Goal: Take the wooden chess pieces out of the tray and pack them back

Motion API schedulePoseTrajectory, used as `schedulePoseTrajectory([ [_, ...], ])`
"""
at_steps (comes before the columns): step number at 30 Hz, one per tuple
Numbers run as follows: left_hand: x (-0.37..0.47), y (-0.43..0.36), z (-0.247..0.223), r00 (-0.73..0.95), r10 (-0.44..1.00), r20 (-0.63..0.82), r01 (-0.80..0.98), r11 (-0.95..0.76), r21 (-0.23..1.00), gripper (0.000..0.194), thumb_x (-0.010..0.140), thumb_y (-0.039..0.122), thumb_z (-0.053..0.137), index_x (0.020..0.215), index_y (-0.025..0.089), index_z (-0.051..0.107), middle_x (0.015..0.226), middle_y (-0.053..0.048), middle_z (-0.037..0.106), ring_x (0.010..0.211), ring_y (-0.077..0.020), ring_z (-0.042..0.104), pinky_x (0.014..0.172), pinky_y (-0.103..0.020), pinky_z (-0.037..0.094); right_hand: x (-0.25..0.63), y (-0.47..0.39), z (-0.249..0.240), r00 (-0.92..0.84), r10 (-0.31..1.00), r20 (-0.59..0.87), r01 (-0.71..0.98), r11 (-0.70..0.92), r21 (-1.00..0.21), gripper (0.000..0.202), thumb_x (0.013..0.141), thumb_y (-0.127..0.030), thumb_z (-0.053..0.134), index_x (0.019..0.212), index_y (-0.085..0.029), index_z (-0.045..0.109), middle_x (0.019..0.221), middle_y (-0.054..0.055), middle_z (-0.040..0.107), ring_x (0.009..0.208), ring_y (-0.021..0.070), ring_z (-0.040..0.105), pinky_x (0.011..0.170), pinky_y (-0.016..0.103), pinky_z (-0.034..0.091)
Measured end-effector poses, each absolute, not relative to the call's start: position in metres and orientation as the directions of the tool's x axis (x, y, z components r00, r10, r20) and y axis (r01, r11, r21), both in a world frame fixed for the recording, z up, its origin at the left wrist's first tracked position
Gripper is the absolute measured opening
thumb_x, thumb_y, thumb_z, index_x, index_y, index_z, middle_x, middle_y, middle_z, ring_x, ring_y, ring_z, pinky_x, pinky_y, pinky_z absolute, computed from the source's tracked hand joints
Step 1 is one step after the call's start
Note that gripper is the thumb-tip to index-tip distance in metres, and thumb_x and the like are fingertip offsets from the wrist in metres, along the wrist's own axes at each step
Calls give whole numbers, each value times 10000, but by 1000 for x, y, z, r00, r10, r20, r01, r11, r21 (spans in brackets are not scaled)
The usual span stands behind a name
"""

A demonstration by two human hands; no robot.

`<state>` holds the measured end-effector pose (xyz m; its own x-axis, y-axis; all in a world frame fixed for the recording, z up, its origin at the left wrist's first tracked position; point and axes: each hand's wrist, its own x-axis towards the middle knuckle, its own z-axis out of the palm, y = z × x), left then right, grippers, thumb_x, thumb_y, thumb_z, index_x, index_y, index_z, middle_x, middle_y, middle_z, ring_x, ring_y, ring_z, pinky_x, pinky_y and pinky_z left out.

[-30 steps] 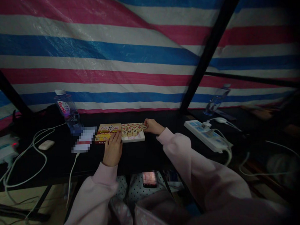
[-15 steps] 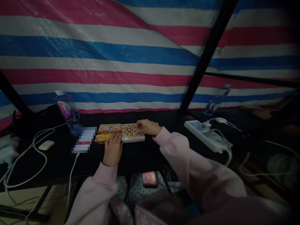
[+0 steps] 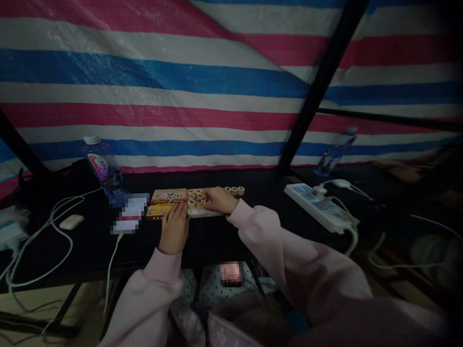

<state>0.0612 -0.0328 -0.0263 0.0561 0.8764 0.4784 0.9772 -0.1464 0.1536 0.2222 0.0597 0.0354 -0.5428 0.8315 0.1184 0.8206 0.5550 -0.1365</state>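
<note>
Several round pieces [image 3: 196,201] with red and dark marks sit in rows in the white tray [image 3: 205,213], which lies on the black table [image 3: 219,240] in front of you. Your right hand [image 3: 222,199] is over the right part of this tray, and its bent fingertips are at the pieces. Whether they grasp one I cannot tell, because the fingers hide the place. Just beyond this hand, on the table, there are at least three more pieces [image 3: 235,190] in a row.

To the left of the tray, and close against it, is the printed box [image 3: 158,210]. Your left hand [image 3: 174,228] rests on it with the fingers laid out flat, grasping nothing.

Farther to the left lie a phone [image 3: 130,212] with its screen obscured, and a small white case [image 3: 71,222]. A bottle [image 3: 105,171] with a white cap stands behind the phone. On the right side there is a power strip [image 3: 317,206] with plugs in it, and behind it a second bottle [image 3: 336,151]. A striped sheet [image 3: 173,68] hangs behind the table.
</note>
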Motion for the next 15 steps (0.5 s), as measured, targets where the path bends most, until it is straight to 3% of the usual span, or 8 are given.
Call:
schedulePoseTrajectory([
  [9,60,-31,-30,76,864,498,976,-165,139,428,873,204,373,1292,153,449,1331,-97,490,1224,-239,433,983,-426,330,224,53,33,-516,843,150,826,537,-170,188,663,-268,652,817,-204,565,863,22,651,790,170,588,586,227,322],
  [15,60,-32,-28,78,866,494,975,-171,145,435,866,197,373,1293,172,450,1335,-93,487,1227,-237,430,977,-425,340,247,56,49,-477,860,180,806,510,-301,200,661,-241,656,830,-193,560,795,11,631,704,134,573,557,199,332],
])
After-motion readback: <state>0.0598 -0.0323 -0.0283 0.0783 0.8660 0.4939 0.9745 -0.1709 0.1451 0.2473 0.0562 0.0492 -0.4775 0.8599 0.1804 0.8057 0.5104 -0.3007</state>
